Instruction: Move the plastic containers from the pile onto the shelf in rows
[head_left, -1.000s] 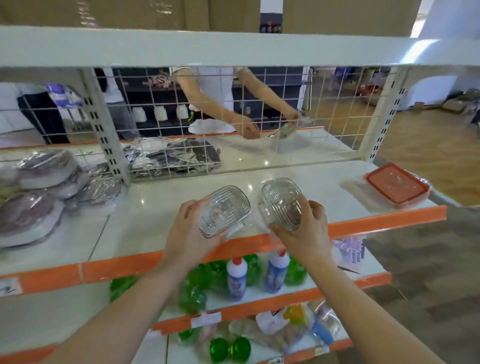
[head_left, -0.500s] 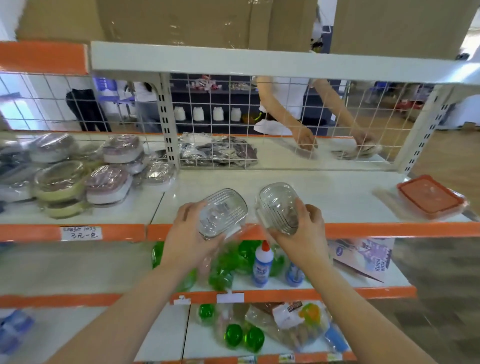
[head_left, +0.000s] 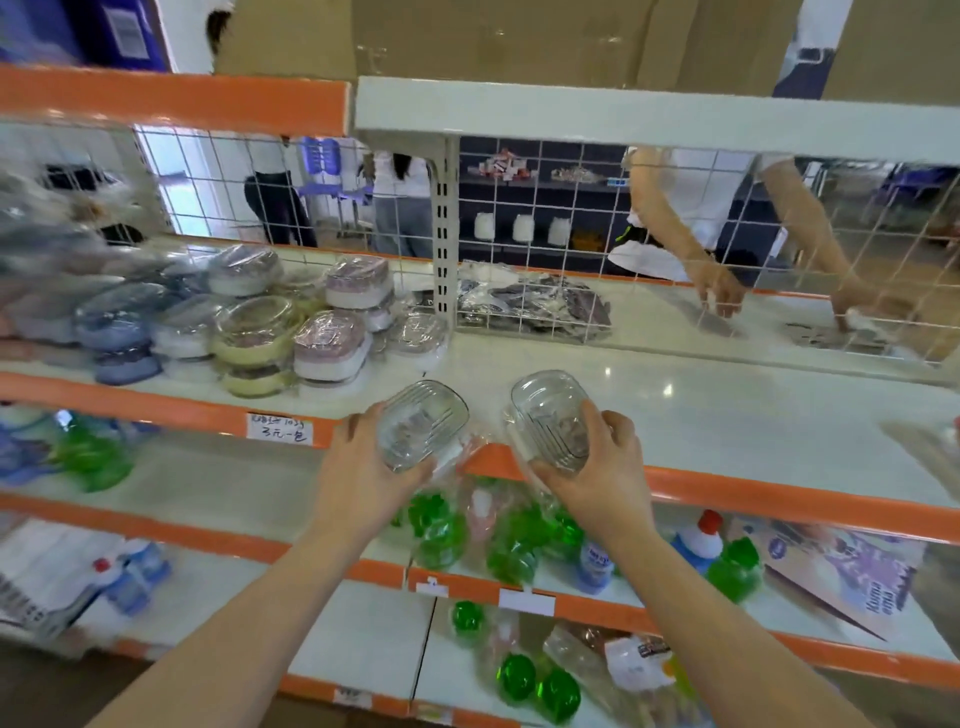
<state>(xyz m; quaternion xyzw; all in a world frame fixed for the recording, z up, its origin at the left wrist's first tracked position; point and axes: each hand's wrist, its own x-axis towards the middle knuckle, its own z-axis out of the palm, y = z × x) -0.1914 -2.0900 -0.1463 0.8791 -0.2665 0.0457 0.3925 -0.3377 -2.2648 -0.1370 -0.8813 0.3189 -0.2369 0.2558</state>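
Store shelving in white and orange fills the scene, with cardboard boxes (head_left: 519, 36) stacked on the top tier and a wire grid panel (head_left: 675, 244) backing the middle one. At the front edge of the middle shelf (head_left: 727, 410), a person holds two clear plastic containers side by side, tilted so their ribbed faces point toward the camera. The left hand (head_left: 363, 473) grips the left clear container (head_left: 421, 423) from below and behind, thumb along its lower edge; the right hand (head_left: 597, 467) clamps the right clear container (head_left: 550, 415), fingers curled round its right side. The two containers sit near each other without touching, both raised just above the shelf's orange front lip (head_left: 779, 493) (neither rests on the board). Crinkled clear wrap (head_left: 467, 452) hangs between the hands. Toward the left end of the same shelf lies the pile of wrapped containers (head_left: 291, 322), lidded tubs in white, cream, pink and blue stacked two high, with a handwritten price tag (head_left: 279, 428) on the lip below them. Behind the grid, flat packets in clear bags (head_left: 530, 301) lie on the far side, where another person's hands (head_left: 719, 291) reach down to the surface. On the tier beneath stand green bottles (head_left: 514, 540) and a white bottle with a red cap (head_left: 698, 540), beside a printed carton (head_left: 841, 577) near the right end.
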